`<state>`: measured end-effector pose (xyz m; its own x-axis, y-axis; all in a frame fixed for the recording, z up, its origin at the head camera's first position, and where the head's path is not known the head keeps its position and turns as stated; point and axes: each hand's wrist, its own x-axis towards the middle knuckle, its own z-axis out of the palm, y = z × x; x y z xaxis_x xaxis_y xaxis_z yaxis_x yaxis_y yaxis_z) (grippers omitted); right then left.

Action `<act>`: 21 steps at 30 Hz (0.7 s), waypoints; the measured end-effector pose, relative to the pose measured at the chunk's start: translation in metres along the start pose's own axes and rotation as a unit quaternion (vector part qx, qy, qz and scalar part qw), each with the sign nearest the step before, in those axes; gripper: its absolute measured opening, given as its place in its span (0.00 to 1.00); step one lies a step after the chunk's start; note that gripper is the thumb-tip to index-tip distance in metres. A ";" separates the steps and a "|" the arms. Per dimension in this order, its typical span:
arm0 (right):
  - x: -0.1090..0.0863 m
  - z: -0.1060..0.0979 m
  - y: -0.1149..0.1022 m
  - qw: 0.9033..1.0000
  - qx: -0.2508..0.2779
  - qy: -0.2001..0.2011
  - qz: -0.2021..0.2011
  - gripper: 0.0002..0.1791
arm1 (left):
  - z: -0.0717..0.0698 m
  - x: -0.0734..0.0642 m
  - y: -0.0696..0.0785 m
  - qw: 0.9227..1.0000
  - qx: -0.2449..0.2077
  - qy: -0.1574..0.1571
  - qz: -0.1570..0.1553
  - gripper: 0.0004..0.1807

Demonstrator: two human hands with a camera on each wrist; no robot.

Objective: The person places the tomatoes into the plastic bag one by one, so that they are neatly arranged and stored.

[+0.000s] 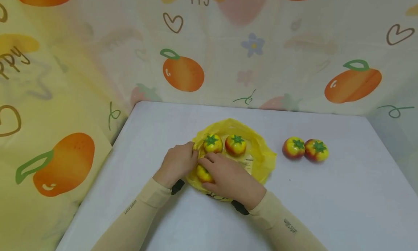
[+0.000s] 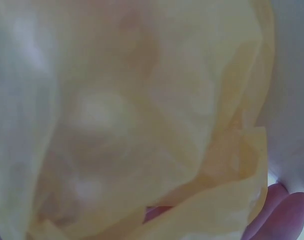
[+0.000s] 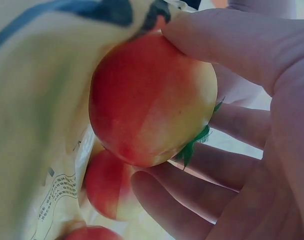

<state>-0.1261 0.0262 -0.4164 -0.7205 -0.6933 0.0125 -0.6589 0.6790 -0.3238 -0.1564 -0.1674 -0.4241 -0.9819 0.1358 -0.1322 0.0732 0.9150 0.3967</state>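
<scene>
At the left of the work, the left hand point(image 1: 177, 158) has its fingers curled at the left rim of the yellow bag point(image 1: 267, 164) and appears to pinch the thin film there. The bag sits spread open near the middle of the white tabletop point(image 1: 352, 193). Inside it, on the near left, is the held fruit point(image 1: 204, 175), red and yellow with a green leaf cap. The right hand point(image 1: 228, 176) reaches in over the bag's near side and holds it, thumb on one side and fingers round the other. Farther back within the bag rest the far-left fruit point(image 1: 213, 148) and, just right of it, the far-right fruit point(image 1: 236, 147). Well to the right of the bag, on the tabletop, the first outside fruit point(image 1: 290, 150) and the second outside fruit point(image 1: 316, 153) lie side by side, touching.

By count, three fruits are within the bag and two outside, so the work looks partway along: neither all in nor all out. The held one has not been let go, and the outside pair is untouched.
</scene>
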 end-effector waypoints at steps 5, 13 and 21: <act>0.000 0.002 0.000 1.000 -0.008 0.002 -0.002 0.33 | 0.000 -0.001 0.000 1.000 -0.002 0.001 0.001 0.13; 0.000 0.004 0.002 1.000 -0.002 0.011 -0.009 0.32 | 0.000 0.000 0.000 1.000 -0.001 0.001 0.002 0.14; 0.001 0.008 0.002 1.000 -0.009 -0.006 0.000 0.33 | 0.000 0.000 0.001 1.000 0.003 0.000 0.004 0.13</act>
<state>-0.1264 0.0252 -0.4244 -0.7175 -0.6965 0.0020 -0.6635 0.6827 -0.3061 -0.1567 -0.1664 -0.4241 -0.9815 0.1422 -0.1284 0.0815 0.9165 0.3917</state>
